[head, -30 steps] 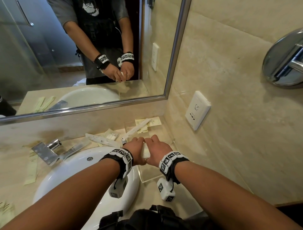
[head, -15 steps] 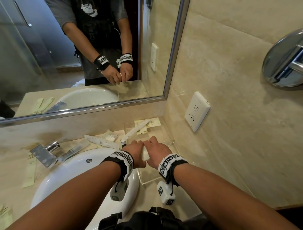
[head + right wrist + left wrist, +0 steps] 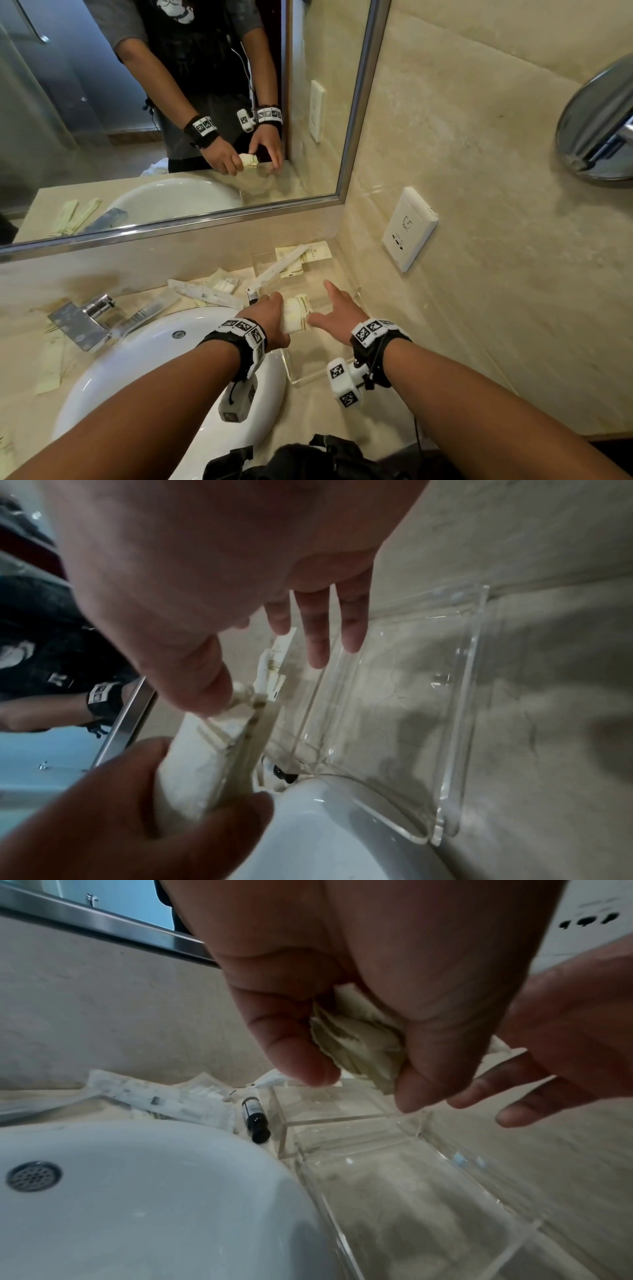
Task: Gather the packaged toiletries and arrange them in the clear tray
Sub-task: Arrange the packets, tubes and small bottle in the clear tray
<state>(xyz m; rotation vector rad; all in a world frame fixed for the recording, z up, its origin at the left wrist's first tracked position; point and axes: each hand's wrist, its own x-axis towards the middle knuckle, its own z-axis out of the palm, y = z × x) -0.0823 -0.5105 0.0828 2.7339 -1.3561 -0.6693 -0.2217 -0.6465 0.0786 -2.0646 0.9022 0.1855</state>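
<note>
My left hand (image 3: pixel 270 313) grips a stack of cream sachets (image 3: pixel 297 313) with thumb and fingers curled round it, above the near half of the clear tray (image 3: pixel 310 378). The left wrist view shows the sachets (image 3: pixel 356 1047) pinched in that hand (image 3: pixel 363 1085) over the tray (image 3: pixel 342 1118). To the right, my right hand (image 3: pixel 337 308) is spread with straight fingers, its thumb touching the end of the stack. In the right wrist view that hand (image 3: pixel 263 674) hovers over the tray (image 3: pixel 459 723). A long wrapped toothbrush (image 3: pixel 279 265) and flat sachets (image 3: pixel 306 255) lie in the tray's far end.
A white basin (image 3: pixel 154 359) with a chrome faucet (image 3: pixel 82 318) sits left of the tray. A long wrapped packet (image 3: pixel 205 294) and a small black bottle (image 3: pixel 255 1119) lie behind the basin. More sachets (image 3: pixel 51 370) lie far left. A wall socket (image 3: pixel 409 228) is right of the tray.
Both hands were closed together on the sachet stack. Now my right hand has let go, opened and shifted right, while the left keeps hold of the stack.
</note>
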